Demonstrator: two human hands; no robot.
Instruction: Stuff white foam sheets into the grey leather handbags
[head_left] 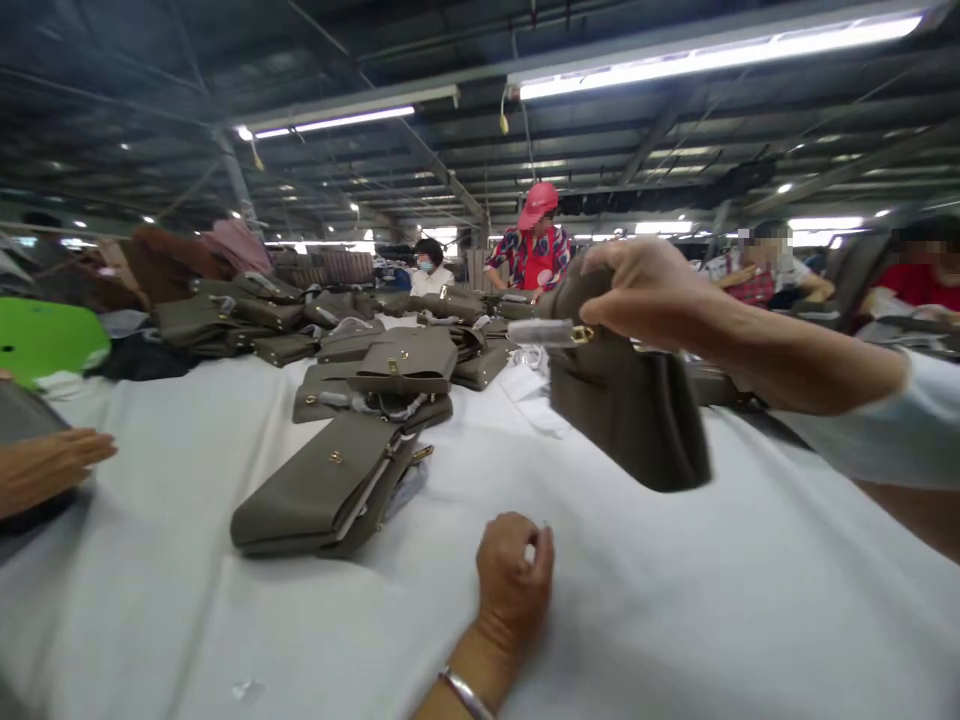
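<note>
My right hand (652,290) comes in from the right, closed on a dark grey-brown leather handbag (630,410). The bag hangs above the white cloth and is blurred by motion. A gold buckle (582,334) and a strap in pale wrapping (541,333) stick out at its left. Low in the middle, my left hand (515,570), with a silver bangle (465,694) at the wrist, is curled closed on or just above the cloth. What its fingers hold, if anything, is hidden. To its left, another handbag (322,485) with a gold clasp lies on its side, apart from the hand.
White cloth (180,480) covers the table. More grey-brown handbags (405,360) are heaped towards the back. At the left edge, another person's hand (56,465) rests against a dark bag. A person in a pink cap (538,205) stands across the table; other people sit farther off.
</note>
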